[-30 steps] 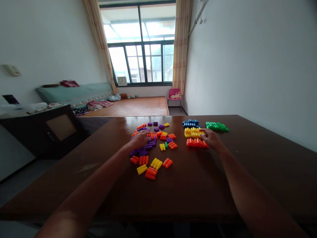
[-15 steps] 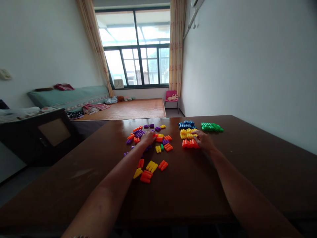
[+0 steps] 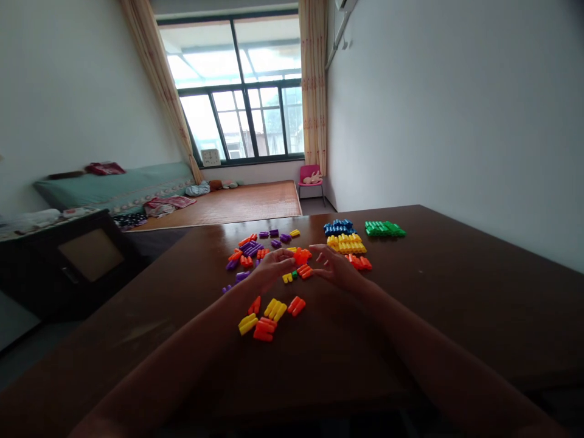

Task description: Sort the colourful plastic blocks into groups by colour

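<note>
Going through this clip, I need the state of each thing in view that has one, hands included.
Left hand: fingers closed, apparently on an orange piece
Right hand: fingers spread, seemingly holding nothing
Green group: gathered
Blue group: gathered
Yellow group: gathered
Orange group: gathered, partly hidden by the right hand
Mixed pieces: scattered
Curtains: drawn apart
Cabinet door: closed

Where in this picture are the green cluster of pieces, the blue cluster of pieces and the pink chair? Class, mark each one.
Green cluster (image 3: pixel 384 229): head view, on its middle.
Blue cluster (image 3: pixel 339 227): head view, on its middle.
Pink chair (image 3: pixel 309 170): head view, on its backrest.
</note>
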`<state>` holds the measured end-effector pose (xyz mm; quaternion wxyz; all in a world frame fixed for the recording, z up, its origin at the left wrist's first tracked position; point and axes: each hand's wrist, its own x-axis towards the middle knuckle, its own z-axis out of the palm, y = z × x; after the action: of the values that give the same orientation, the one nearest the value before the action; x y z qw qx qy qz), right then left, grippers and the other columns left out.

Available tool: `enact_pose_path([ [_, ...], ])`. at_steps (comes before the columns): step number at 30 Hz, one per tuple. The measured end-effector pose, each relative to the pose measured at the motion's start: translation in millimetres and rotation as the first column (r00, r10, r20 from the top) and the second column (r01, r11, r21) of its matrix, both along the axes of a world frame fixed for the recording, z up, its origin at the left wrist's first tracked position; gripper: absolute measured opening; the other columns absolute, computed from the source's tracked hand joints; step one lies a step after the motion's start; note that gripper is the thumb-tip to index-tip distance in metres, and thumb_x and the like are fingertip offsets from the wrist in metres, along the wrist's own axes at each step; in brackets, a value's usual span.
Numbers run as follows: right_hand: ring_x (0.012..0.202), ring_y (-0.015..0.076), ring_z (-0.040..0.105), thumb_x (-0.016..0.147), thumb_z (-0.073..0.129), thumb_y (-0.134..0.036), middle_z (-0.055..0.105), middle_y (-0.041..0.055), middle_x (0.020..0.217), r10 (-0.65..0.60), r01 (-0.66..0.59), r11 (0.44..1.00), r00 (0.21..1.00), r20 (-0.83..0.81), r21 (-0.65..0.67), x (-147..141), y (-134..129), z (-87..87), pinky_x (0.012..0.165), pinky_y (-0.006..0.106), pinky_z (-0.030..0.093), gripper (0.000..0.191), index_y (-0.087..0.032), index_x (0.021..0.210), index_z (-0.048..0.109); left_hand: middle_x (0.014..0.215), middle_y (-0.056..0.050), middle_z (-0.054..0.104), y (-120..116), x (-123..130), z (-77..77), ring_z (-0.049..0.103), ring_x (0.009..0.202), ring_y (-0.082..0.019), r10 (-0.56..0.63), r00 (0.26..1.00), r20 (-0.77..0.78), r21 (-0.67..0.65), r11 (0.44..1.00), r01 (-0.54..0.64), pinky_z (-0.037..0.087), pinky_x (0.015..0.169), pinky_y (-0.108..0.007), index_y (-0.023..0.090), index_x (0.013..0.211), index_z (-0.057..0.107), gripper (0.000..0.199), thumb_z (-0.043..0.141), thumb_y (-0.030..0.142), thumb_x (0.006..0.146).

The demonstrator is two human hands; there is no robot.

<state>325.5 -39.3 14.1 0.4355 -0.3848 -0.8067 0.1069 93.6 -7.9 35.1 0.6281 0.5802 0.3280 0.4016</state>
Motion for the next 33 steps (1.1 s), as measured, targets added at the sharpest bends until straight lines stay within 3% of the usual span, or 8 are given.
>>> enact_pose_path([
  [4,0.097,0.0185,0.060,0.084,0.062,-0.033,0.056,0.0066,0.124,0.036,-0.035,0.999,0.999,-0.030,0.028,-19.6,-10.2,3.7,0.073,0.032,0.056,0.051,-0.032,0.133,0.048,0.088,-0.005,0.070,-17.0,11.5,0.7,0.068,0.081,-0.015,-0.033,0.999,-0.002,-0.056,0.998,0.033,0.052,0.082,-0.029,0.015,0.090,0.061,0.039,0.083,0.034,0.063],
  [7,0.109,0.0211,0.057,0.083,0.063,-0.033,0.054,0.0070,0.126,0.036,-0.036,0.999,0.999,-0.019,0.026,-8.4,-7.0,10.1,0.076,0.032,0.056,0.049,-0.031,0.130,0.053,0.095,-0.006,0.071,-22.4,10.5,2.3,0.068,0.088,-0.017,-0.042,0.994,-0.104,-0.002,0.999,0.042,0.052,0.080,-0.029,0.016,0.094,0.063,0.039,0.080,0.039,0.067],
  [11,0.096,0.0200,0.062,0.079,0.066,-0.037,0.059,0.0093,0.119,-0.131,0.127,0.986,0.991,-0.030,-0.109,53.5,7.1,18.4,0.074,0.032,0.056,0.049,-0.023,0.125,0.058,0.108,-0.009,0.068,-17.1,-12.4,4.5,0.065,0.100,-0.022,0.058,0.979,-0.195,0.108,0.993,-0.037,0.052,0.081,-0.031,0.018,0.102,0.065,0.042,0.072,0.047,0.073],
  [14,0.086,0.0193,0.065,0.077,0.068,-0.039,0.067,0.0093,0.107,-0.287,0.263,0.913,0.957,-0.033,-0.313,111.9,15.7,16.4,0.074,0.032,0.056,0.046,-0.018,0.118,0.061,0.104,-0.008,0.070,-5.3,-36.0,6.4,0.065,0.098,-0.022,0.173,0.969,-0.175,0.134,0.979,-0.150,0.053,0.080,-0.031,0.017,0.101,0.067,0.043,0.074,0.047,0.070],
  [18,0.089,0.0207,0.066,0.073,0.071,-0.039,0.071,0.0082,0.097,-0.309,0.251,0.836,0.950,-0.041,-0.488,154.2,19.4,4.8,0.078,0.032,0.055,0.039,-0.017,0.105,0.066,0.107,-0.008,0.068,8.6,-55.7,7.8,0.065,0.095,-0.021,0.252,0.965,-0.074,0.099,0.965,-0.244,0.054,0.078,-0.030,0.017,0.098,0.068,0.040,0.076,0.042,0.068],
  [21,0.091,0.0216,0.066,0.068,0.074,-0.038,0.072,0.0079,0.099,-0.246,0.201,0.831,0.969,-0.019,-0.519,158.0,19.9,-2.6,0.083,0.033,0.054,0.041,-0.017,0.102,0.068,0.106,-0.007,0.069,12.4,-58.5,6.2,0.065,0.093,-0.019,0.255,0.965,-0.059,0.075,0.965,-0.250,0.054,0.077,-0.029,0.017,0.097,0.069,0.038,0.077,0.039,0.067],
  [28,0.088,0.0226,0.067,0.065,0.077,-0.039,0.072,0.0085,0.098,-0.225,0.212,0.795,0.973,0.047,-0.568,155.4,22.0,-9.7,0.080,0.034,0.055,0.044,-0.016,0.102,0.070,0.090,-0.005,0.070,8.5,-52.1,1.7,0.066,0.084,-0.017,0.255,0.960,-0.114,0.095,0.965,-0.245,0.054,0.076,-0.030,0.016,0.094,0.068,0.041,0.078,0.043,0.064],
  [33,0.088,0.0216,0.068,0.067,0.076,-0.038,0.070,0.0101,0.107,-0.253,0.239,0.813,0.966,0.047,-0.531,158.0,23.8,-10.0,0.076,0.031,0.056,0.047,-0.018,0.109,0.068,0.088,-0.005,0.069,10.0,-53.1,-2.0,0.065,0.082,-0.016,0.257,0.953,-0.162,0.159,0.960,-0.232,0.052,0.074,-0.028,0.016,0.093,0.068,0.041,0.075,0.046,0.066],
])
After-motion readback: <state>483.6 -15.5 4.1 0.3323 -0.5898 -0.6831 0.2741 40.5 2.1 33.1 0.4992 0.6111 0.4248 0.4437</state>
